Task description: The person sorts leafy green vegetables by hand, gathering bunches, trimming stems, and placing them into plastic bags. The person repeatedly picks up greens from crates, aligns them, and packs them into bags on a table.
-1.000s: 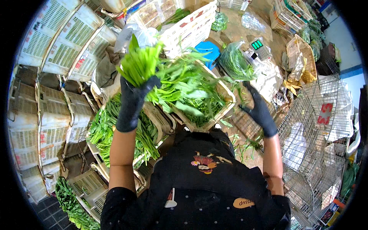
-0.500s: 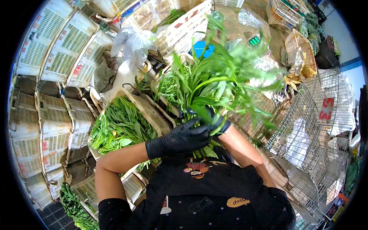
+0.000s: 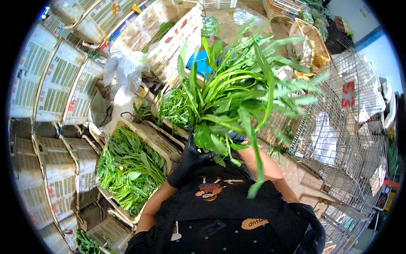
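Observation:
A big bunch of long-leaved leafy greens [image 3: 230, 95] fans out in front of my chest, its leaf tips spread up and to the right. My left hand [image 3: 192, 154], in a black glove, wraps round the lower left of the bunch. On the other side my right hand [image 3: 237, 138], gloved in black too, grips the stems; leaves cover most of its fingers. One long leaf droops over my dark apron. To the left, a cream plastic crate [image 3: 146, 137] is filled with more cut greens [image 3: 131, 169]. Loose narrow-leaved greens [image 3: 174, 106] lie just beyond the bunch.
Stacked cream crates [image 3: 46, 80] line the left side. A wire cart [image 3: 315, 135] stands at the right, with a wicker basket [image 3: 313, 38] behind it. Beyond the bunch are a blue object [image 3: 199, 63], a stacked white crate [image 3: 182, 38] and a clear plastic bag [image 3: 127, 70].
My left hand has moved down and left, from across the stems to the bunch's left side. The bunch has spread wider, and one leaf now hangs over my apron. My view has shifted slightly.

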Motion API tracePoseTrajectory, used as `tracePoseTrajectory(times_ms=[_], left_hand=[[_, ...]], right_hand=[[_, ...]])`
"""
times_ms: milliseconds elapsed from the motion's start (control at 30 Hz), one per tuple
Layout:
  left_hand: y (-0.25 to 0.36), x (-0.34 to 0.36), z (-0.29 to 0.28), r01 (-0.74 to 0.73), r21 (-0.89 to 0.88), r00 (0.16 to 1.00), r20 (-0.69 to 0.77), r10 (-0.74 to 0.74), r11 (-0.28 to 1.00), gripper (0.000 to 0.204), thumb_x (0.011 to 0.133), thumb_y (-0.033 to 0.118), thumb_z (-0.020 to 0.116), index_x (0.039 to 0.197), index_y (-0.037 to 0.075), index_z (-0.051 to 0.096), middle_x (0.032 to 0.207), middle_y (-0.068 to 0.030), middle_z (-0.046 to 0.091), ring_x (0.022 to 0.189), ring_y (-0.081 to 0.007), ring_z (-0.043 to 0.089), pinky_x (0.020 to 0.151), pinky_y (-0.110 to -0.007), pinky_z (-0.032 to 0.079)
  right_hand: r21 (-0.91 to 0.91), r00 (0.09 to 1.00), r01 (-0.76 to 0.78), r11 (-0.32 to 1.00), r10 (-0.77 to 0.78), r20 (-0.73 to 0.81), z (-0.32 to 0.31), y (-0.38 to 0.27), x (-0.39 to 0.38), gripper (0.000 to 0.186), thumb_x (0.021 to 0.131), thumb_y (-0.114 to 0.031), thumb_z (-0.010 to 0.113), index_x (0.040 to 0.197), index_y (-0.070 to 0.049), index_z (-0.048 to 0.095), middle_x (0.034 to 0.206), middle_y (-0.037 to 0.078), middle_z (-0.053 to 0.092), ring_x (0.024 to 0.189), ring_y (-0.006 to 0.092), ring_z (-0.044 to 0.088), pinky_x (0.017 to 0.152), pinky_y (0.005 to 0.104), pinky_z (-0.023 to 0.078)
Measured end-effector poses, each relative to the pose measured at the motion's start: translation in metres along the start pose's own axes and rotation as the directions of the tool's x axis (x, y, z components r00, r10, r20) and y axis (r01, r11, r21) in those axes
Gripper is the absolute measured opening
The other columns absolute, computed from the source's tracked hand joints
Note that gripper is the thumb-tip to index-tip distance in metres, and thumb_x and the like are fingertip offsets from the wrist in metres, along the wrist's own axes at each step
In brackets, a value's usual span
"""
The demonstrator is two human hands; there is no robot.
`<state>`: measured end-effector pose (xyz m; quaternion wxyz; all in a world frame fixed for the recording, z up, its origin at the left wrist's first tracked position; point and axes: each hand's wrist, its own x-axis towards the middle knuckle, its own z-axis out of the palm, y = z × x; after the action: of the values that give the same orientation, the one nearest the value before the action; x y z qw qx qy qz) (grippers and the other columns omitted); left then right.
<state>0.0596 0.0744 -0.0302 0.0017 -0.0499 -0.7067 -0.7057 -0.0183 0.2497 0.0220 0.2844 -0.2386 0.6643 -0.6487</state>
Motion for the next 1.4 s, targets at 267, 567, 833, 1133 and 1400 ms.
tracePoseTrajectory(times_ms=[267,567,833,1133,1400], left_hand=[[-0.063,0.031,0.018,0.318,-0.523,0.947,0.132,-0.293,0.791,0.048,0.073,0.006,0.056,0.115,0.002,0.033,0.104,-0.0086,0.048,0.09,-0.0159,0.049,0.076,-0.029,0.043],[-0.023,0.186,0.057,0.035,0.398,0.942,0.294,-0.164,0.917,0.069,0.062,0.014,0.068,0.12,0.001,0.031,0.114,-0.0146,0.043,0.103,-0.0236,0.043,0.089,-0.036,0.031],[0.076,0.38,0.143,-0.334,0.535,0.941,0.148,0.304,0.776,0.015,0.066,-0.005,0.057,0.079,0.001,0.056,0.072,-0.0095,0.056,0.067,-0.0233,0.054,0.063,-0.031,0.043],[-0.107,0.484,0.124,0.043,0.49,0.999,-0.025,-0.035,0.871,0.026,0.072,-0.005,0.052,0.098,-0.002,0.05,0.095,-0.0109,0.053,0.082,-0.0197,0.053,0.076,-0.029,0.041],[-0.404,0.627,0.107,0.168,0.945,0.979,-0.194,0.064,0.282,0.062,0.065,0.029,0.065,0.106,-0.009,0.04,0.103,-0.0237,0.048,0.1,-0.0335,0.044,0.082,-0.039,0.037]], right_hand=[[-0.047,0.938,-0.273,0.961,0.255,-0.233,-0.025,-0.007,-0.091,0.03,0.081,-0.023,0.045,0.105,-0.007,0.05,0.107,0.012,0.049,0.099,0.0225,0.046,0.085,0.0315,0.035],[0.088,0.835,-0.435,0.896,0.438,-0.334,-0.156,0.048,-0.086,0.033,0.08,-0.025,0.045,0.108,-0.008,0.048,0.11,0.013,0.048,0.101,0.0235,0.044,0.086,0.0318,0.034],[0.133,0.79,-0.55,0.824,0.566,-0.236,-0.305,0.112,-0.074,0.035,0.079,-0.027,0.046,0.109,-0.009,0.048,0.111,0.013,0.047,0.103,0.0238,0.044,0.087,0.0323,0.033],[0.191,0.702,-0.657,0.73,0.684,-0.198,-0.35,0.168,-0.084,0.037,0.078,-0.029,0.047,0.11,-0.01,0.047,0.113,0.012,0.046,0.104,0.0242,0.043,0.088,0.0328,0.033],[0.178,0.625,-0.722,0.669,0.74,-0.248,-0.434,0.296,-0.014,0.04,0.077,-0.031,0.048,0.111,-0.011,0.046,0.114,0.012,0.045,0.105,0.0245,0.042,0.089,0.0332,0.032]])
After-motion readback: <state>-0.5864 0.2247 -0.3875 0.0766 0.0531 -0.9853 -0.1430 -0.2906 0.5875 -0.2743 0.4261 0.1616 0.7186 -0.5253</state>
